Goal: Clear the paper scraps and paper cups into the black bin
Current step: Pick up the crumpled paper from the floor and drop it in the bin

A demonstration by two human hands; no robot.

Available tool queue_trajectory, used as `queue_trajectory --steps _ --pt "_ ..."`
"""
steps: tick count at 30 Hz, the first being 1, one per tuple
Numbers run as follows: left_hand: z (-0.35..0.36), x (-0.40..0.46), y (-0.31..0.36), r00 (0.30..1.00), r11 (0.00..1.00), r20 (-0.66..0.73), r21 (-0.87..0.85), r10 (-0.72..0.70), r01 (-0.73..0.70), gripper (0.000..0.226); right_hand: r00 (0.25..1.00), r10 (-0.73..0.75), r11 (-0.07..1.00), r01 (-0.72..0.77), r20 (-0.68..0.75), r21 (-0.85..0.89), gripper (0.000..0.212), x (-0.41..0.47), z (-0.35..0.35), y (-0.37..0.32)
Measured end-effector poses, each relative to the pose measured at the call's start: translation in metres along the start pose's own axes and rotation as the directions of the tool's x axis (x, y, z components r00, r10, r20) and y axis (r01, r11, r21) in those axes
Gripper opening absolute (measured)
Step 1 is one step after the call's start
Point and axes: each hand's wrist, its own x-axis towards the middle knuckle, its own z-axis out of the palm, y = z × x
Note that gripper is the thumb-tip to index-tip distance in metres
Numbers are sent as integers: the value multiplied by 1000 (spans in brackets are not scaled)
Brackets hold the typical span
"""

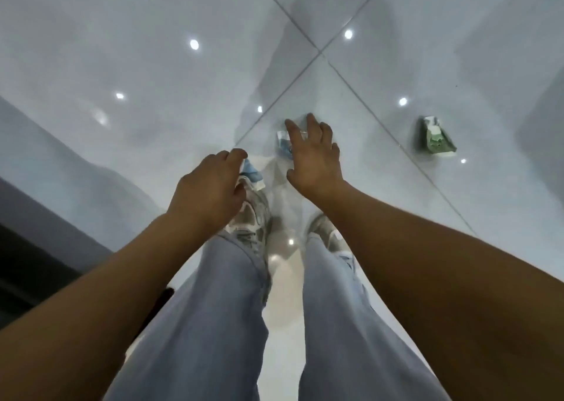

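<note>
the person stands on a glossy pale grey tiled floor (396,19), dark grout lines crossing just beyond the hands. taking that grout crossing (320,53) as the landmark: the right hand (314,156) reaches out below it, fingers spread and straight, over a crumpled blue-and-white paper scrap (283,144) lying on the tile; whether the fingers touch the paper cannot be told, and the hand covers most of it. the left hand (207,187) is lower and left of the crossing, fingers curled round another blue-and-white paper scrap (251,173), of which only a corner shows past the fingertips. a crumpled green-and-white paper scrap (435,138) lies alone to the lower right of the crossing, well apart from both hands, with open tile all around it. far left of the crossing a dark edge (36,248) borders the floor; what it is cannot be made out. light blue jeans (213,324) and blurred grey trainers (253,217) fill the lower middle.
</note>
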Motion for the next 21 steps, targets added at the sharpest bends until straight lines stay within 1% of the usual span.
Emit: queue_trajectory --steps 1,4,5,8,11,13,17,19,21 --pt "4 7 -3 1000 1000 -4 -6 4 -4 37 1000 5 1000 -5 -26 -5 85 5 7 -1" --pt "11 19 -8 1000 1000 7 -10 29 -28 36 984 28 1000 -29 -174 -1 69 8 22 -3" --pt "12 22 -8 999 999 13 -7 38 -38 36 980 23 1000 -23 -197 2 65 8 24 -2" --pt "7 27 -3 999 999 27 3 38 -38 38 987 -7 1000 9 -163 12 61 2 22 1" --pt "-16 14 14 999 999 37 48 23 -24 35 990 5 1000 0 -140 31 60 -24 0 -1" --pt "-43 -6 32 998 998 56 63 10 -13 31 992 18 998 -11 -126 59 59 -55 -27 -6" --pt "-119 -67 85 992 993 121 104 37 -50 28 994 23 993 -11 -106 114 61 -142 -109 -15" --pt "-158 -103 115 990 984 135 165 49 -71 30 993 45 987 -27 -107 159 60 -192 -154 -18" --pt "-201 -139 149 986 962 142 244 88 -121 31 990 84 974 -57 -116 218 61 -242 -203 -23"
